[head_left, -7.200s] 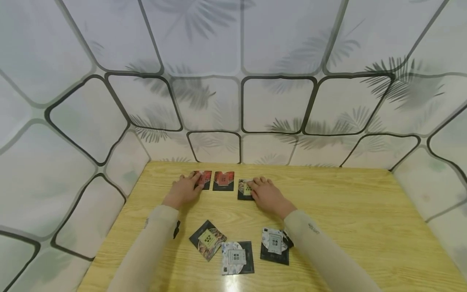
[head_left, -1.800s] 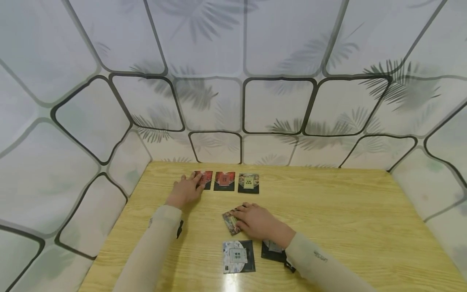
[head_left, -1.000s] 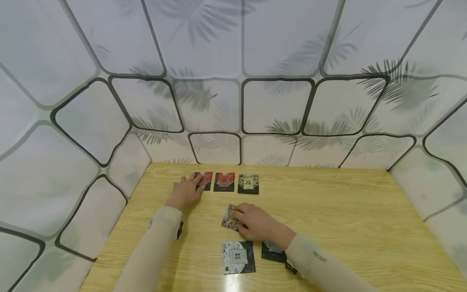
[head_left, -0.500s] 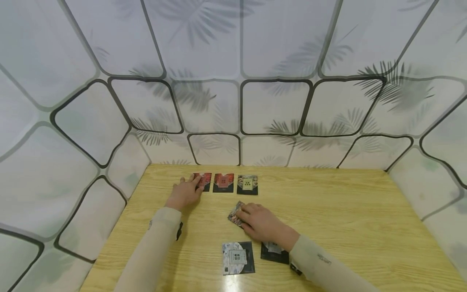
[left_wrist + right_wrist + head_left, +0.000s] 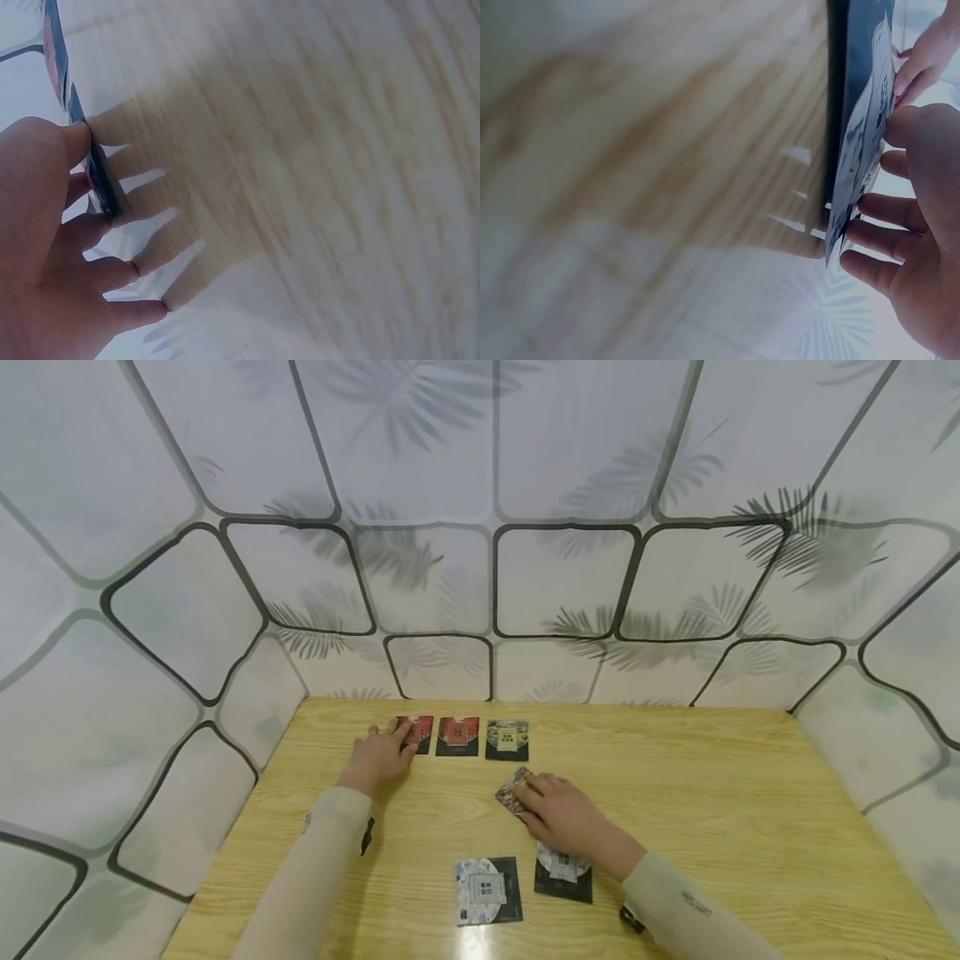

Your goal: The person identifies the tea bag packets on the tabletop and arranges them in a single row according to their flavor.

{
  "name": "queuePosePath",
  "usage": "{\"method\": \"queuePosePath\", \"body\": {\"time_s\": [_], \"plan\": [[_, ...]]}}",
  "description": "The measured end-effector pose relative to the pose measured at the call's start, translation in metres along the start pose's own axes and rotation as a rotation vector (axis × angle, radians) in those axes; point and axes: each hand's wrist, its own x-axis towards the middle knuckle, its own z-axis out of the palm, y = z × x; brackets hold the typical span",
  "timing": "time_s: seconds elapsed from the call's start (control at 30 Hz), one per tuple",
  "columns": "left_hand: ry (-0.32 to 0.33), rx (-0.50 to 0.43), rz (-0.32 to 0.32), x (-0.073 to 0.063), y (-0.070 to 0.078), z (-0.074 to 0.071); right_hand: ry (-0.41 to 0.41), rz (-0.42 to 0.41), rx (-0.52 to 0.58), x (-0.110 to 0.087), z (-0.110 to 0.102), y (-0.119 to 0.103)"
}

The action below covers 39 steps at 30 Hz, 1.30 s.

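Note:
My left hand [image 5: 377, 757] rests on the leftmost red-and-black square packet [image 5: 423, 735], fingers spread, partly covering it. In the left wrist view, the packet's dark edge [image 5: 105, 184] lies under the thumb and fingers. A second red packet [image 5: 458, 737] and a yellow-labelled one [image 5: 507, 741] continue that row to the right. Just in front of the yellow-labelled packet, my right hand [image 5: 566, 814] presses its fingertips on a tilted, patterned packet [image 5: 510, 793], hiding much of it. In the right wrist view, a white-and-black packet [image 5: 866, 120] lies close before that hand.
Nearer the front lie two white-and-black packets, one in the middle [image 5: 487, 890] and one [image 5: 564, 872] beneath the right wrist. The wooden table [image 5: 712, 793] meets a patterned wall [image 5: 570, 577] at the back and sides.
The right hand has left the yellow-labelled packet in the row, moved to the tilted packet and slid it rightward and away, turning it. The left hand stays put.

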Motion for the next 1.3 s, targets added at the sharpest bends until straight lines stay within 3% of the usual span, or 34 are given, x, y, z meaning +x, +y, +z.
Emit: {"method": "queuePosePath", "body": {"time_s": [0.37,0.6,0.9,1.3], "plan": [[0.002,0.000,0.000,-0.005,-0.004,0.001,0.055,0.027,0.030,-0.007,-0.002,0.009],[0.013,-0.007,0.011,-0.005,-0.006,0.003,0.025,0.100,0.058,-0.010,-0.004,0.015],[0.037,-0.006,0.029,-0.004,-0.003,0.003,0.068,0.104,0.013,-0.011,-0.010,0.025],[0.028,0.002,0.023,-0.002,0.002,0.002,0.019,0.211,0.014,-0.013,-0.010,0.039]]}}
